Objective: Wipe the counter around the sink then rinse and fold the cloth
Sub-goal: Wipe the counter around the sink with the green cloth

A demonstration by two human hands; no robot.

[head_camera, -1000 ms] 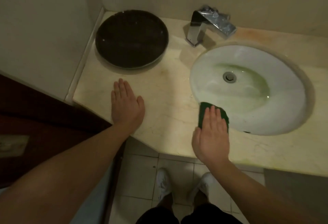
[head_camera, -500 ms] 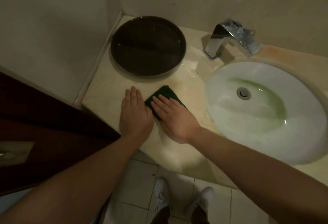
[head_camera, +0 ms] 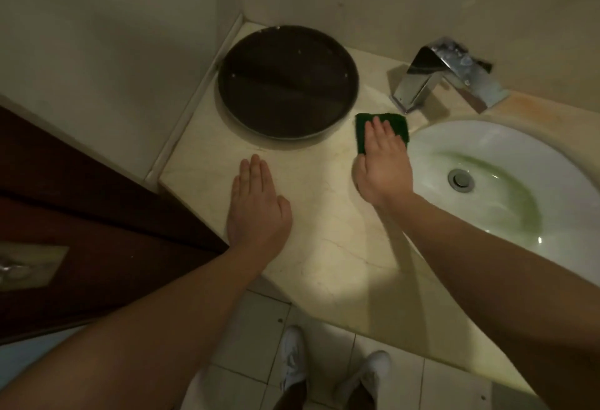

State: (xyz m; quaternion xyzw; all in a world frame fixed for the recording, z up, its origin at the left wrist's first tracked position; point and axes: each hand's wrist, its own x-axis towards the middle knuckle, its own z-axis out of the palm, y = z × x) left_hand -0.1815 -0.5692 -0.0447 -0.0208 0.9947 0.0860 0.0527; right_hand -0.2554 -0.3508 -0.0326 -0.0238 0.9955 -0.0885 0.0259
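Observation:
A dark green cloth lies flat on the beige marble counter, between the round tray and the tap. My right hand presses down on it with flat fingers, covering its near half. My left hand rests palm down on the counter near its front left edge, holding nothing. The white oval sink is to the right, with greenish streaks around its drain.
A round dark tray fills the back left corner of the counter. A chrome tap stands behind the sink. Walls close in at the left and back. A dark wooden door is at the left; below are floor tiles and white shoes.
My right hand has slid the cloth from the sink's front rim to beside my left hand, then back and right toward the tap. My left hand has stayed flat on the counter.

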